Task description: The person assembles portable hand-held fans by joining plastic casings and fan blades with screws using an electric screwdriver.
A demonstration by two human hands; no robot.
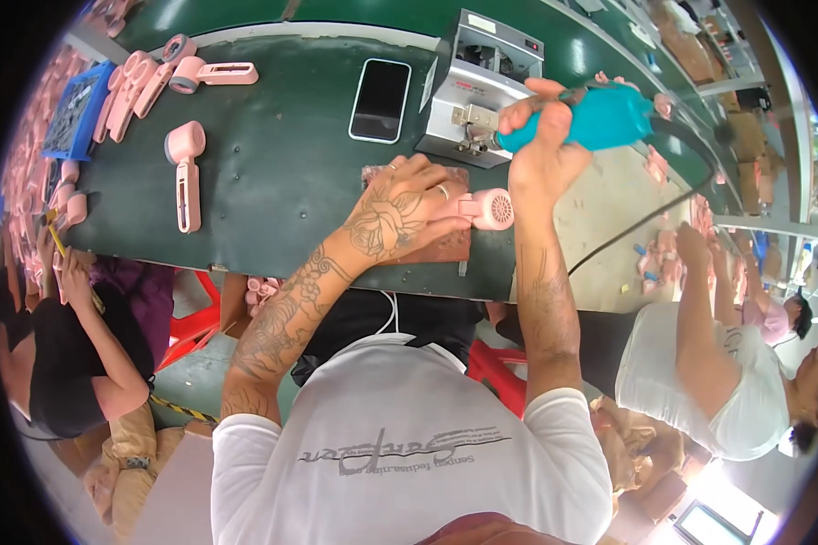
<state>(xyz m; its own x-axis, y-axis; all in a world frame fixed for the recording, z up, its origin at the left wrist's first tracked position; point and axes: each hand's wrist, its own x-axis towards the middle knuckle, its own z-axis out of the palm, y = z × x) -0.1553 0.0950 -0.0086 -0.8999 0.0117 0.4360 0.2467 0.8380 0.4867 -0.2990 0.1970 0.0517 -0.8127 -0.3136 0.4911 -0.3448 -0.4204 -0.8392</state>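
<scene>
My left hand [393, 211] is closed over a pink handheld fan [494, 210], whose round grilled head sticks out past my fingers on the right. Under it lies a reddish-brown pad [432, 252] on the dark green table. My right hand [547, 150] grips a teal electric screwdriver [609, 118], held sideways above the table. The driver's tip end is close to the front outlet of a metal screw feeder box [509, 86]; whether the two touch, I cannot tell. A black cord runs from the driver's back end.
A smartphone [380, 101] lies beside the feeder. One pink fan [186, 177] rests at left, with several more [145, 82] behind it by a blue crate [77, 111]. Co-workers sit on both sides: a person in black [73, 363] at left, another in white [700, 372] at right.
</scene>
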